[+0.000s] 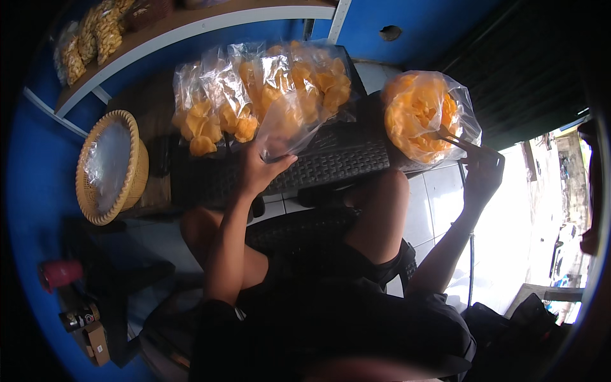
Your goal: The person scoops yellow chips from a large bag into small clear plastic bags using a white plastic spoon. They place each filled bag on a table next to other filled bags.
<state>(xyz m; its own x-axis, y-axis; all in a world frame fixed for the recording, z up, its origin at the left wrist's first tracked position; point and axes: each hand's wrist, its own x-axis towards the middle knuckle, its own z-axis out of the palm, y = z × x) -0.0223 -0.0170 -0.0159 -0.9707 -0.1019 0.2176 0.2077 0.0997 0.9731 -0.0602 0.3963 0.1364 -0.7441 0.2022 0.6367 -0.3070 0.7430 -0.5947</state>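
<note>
My left hand (262, 174) grips a clear plastic bag (298, 126) by its near end, above the front edge of a dark woven table (341, 161). Orange chips show through the film; whether they are inside it or behind it I cannot tell. In my right hand (483, 174) is a pair of tongs (451, 138), its tips within the mouth of a large clear bag of orange chips (410, 114). Behind my left hand, several smaller plastic bags of chips (203, 122) lie side by side on the table.
At left stands a round woven basket (141, 162) with clear plastic bags (112, 160) in it. A shelf (191, 33) with bagged snacks (107, 36) overhangs the back left. My knees are close to the table's front. Bright daylight enters at right over white floor tiles (434, 196).
</note>
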